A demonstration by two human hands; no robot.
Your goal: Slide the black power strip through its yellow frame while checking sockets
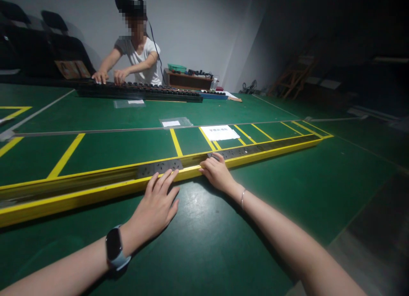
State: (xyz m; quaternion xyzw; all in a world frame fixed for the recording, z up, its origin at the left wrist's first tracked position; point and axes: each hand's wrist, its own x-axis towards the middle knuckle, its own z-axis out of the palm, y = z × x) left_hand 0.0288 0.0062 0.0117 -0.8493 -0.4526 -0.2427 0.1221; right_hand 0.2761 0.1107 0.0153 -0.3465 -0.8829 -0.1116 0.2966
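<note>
A long yellow channel (pixel 255 156) with a dark inside lies slantwise across the green table in front of me. Inside it sit black socket modules: one (pixel 162 166) left of centre, and a row of others (pixel 241 152) to the right, with a gap between. My left hand (pixel 158 206) is open, its fingers spread and the tips on the channel's near wall beside the left module. My right hand (pixel 217 170) is closed, with fingers bent over the channel wall onto the left end of the right-hand socket module. Part of that module is hidden under the fingers.
Yellow tape strips (pixel 67 154) mark the green table (pixel 319 193) behind the channel, and a white paper label (pixel 220 132) lies there. A plastic bag (pixel 175 122) is farther back. Across the table, a co-worker (pixel 140 61) handles a long black strip (pixel 143 92).
</note>
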